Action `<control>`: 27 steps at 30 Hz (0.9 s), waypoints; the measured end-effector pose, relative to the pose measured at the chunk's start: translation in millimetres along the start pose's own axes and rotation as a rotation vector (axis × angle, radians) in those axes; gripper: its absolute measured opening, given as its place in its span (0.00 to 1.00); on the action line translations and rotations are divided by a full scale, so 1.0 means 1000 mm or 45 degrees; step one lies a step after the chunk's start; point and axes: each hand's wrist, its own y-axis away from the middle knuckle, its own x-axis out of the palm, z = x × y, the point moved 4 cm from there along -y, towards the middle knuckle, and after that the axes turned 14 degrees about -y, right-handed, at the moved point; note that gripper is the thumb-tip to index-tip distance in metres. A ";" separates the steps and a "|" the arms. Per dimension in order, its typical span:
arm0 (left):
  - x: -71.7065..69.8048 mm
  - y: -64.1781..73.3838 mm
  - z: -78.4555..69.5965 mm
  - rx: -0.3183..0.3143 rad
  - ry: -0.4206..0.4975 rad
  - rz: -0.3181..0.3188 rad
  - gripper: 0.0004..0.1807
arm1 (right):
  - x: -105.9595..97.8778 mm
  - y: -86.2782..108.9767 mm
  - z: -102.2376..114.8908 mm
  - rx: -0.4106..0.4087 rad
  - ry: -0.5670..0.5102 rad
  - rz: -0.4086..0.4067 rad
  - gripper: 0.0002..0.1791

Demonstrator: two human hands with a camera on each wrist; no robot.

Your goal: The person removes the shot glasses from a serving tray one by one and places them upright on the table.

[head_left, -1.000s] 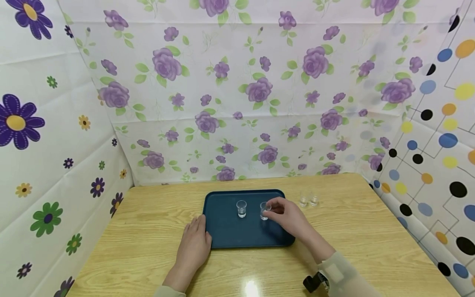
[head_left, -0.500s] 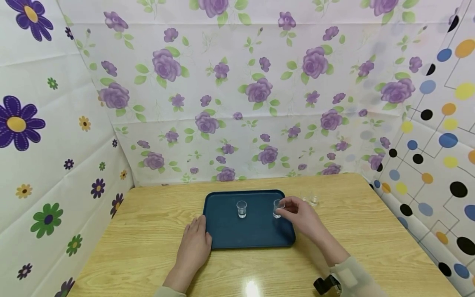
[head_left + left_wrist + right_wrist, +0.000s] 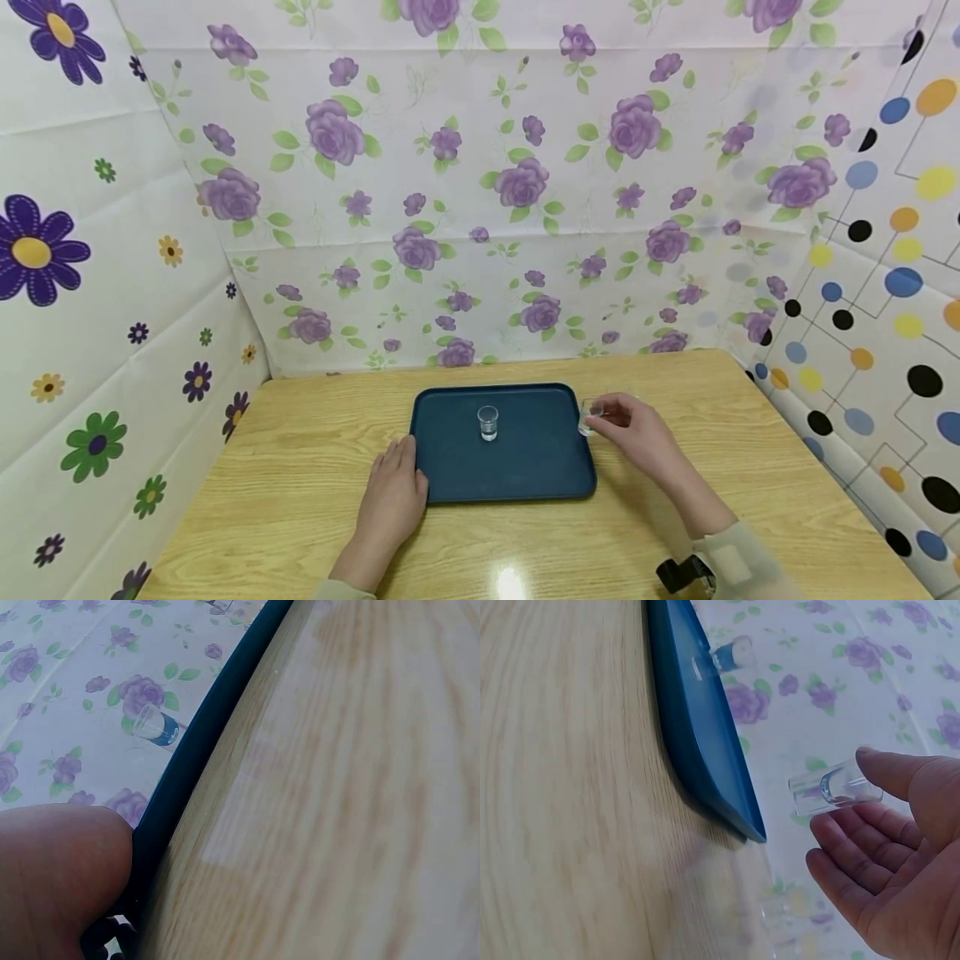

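My right hand pinches a small clear shot glass between thumb and fingers, just over the right rim of a dark blue tray. In the right wrist view that shot glass is off the table, its base pointing away from the palm. A second shot glass stands upright on the tray, left of its middle. Alongside the tray's left edge rests my left hand, fingers fairly straight. The left wrist view shows its thumb against the tray's rim.
Two more shot glasses stand on the table right of the tray; the right hand hides them in the head view, and they look faint in the right wrist view. The wooden table meets a flowered cloth wall behind.
My right hand has carried the shot glass rightward, from over the tray's right half to its right rim. The left hand and the other glass on the tray have stayed put.
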 end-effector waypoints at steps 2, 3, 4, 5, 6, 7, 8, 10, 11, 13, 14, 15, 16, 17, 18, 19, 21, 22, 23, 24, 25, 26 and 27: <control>0.000 0.000 0.000 -0.002 0.001 0.002 0.31 | -0.004 0.001 -0.001 0.004 0.000 -0.001 0.24; 0.000 0.000 0.000 -0.003 0.001 0.001 0.31 | -0.007 0.001 -0.002 0.004 0.005 -0.002 0.24; 0.000 0.000 0.000 -0.004 0.000 0.001 0.31 | -0.009 0.002 -0.003 0.011 0.009 -0.008 0.24; 0.000 0.000 0.000 -0.004 -0.001 0.000 0.31 | -0.011 0.002 -0.004 0.010 0.018 -0.005 0.25; 0.000 0.000 0.000 -0.004 0.000 0.001 0.31 | -0.013 0.003 -0.004 0.013 0.028 -0.010 0.25; 0.000 0.000 0.000 -0.004 -0.001 0.001 0.31 | -0.016 0.003 -0.005 0.011 0.038 -0.006 0.25; 0.001 0.000 0.000 -0.004 0.000 0.003 0.31 | -0.018 0.003 -0.006 0.016 0.044 -0.011 0.25; 0.001 0.000 0.000 -0.005 0.003 0.006 0.31 | -0.022 0.003 -0.009 0.020 0.057 -0.010 0.26; 0.001 0.000 0.000 -0.006 0.005 0.007 0.31 | -0.024 0.003 -0.010 0.015 0.067 -0.007 0.26; 0.001 -0.001 0.000 -0.009 0.008 0.015 0.31 | -0.027 0.002 -0.013 0.020 0.081 -0.008 0.26; 0.001 -0.001 0.001 -0.010 0.010 0.017 0.31 | -0.029 0.002 -0.015 0.023 0.087 -0.010 0.26; 0.001 -0.001 0.001 -0.011 0.010 0.019 0.31 | -0.030 0.002 -0.016 0.024 0.092 -0.008 0.26; 0.001 -0.001 0.001 -0.011 0.010 0.020 0.31 | -0.032 0.002 -0.018 0.025 0.095 -0.010 0.26; 0.001 -0.001 0.001 -0.011 0.009 0.023 0.31 | -0.033 0.002 -0.019 0.027 0.098 -0.009 0.26; 0.001 -0.001 0.001 -0.012 0.010 0.025 0.31 | -0.034 0.002 -0.020 0.032 0.098 -0.011 0.25; 0.001 -0.001 0.001 -0.012 0.011 0.026 0.31 | -0.035 0.003 -0.021 0.035 0.098 -0.011 0.25; 0.002 0.000 0.001 -0.012 0.013 0.027 0.31 | -0.036 0.004 -0.023 0.039 0.099 -0.014 0.24; 0.002 0.000 0.001 -0.012 0.014 0.027 0.31 | -0.037 0.004 -0.024 0.041 0.100 -0.015 0.23; 0.002 0.000 0.001 -0.011 0.015 0.026 0.31 | -0.037 0.004 -0.025 0.042 0.103 -0.016 0.23; 0.002 0.000 0.000 -0.010 0.016 0.023 0.31 | -0.038 0.004 -0.025 0.046 0.105 -0.018 0.23; 0.001 0.000 0.000 -0.009 0.016 0.020 0.31 | -0.039 0.005 -0.026 0.051 0.106 -0.019 0.24; 0.001 0.000 0.000 -0.007 0.017 0.017 0.31 | -0.039 0.005 -0.027 0.056 0.106 -0.020 0.24; 0.001 0.000 0.000 -0.005 0.018 0.012 0.31 | -0.040 0.005 -0.028 0.061 0.109 -0.020 0.24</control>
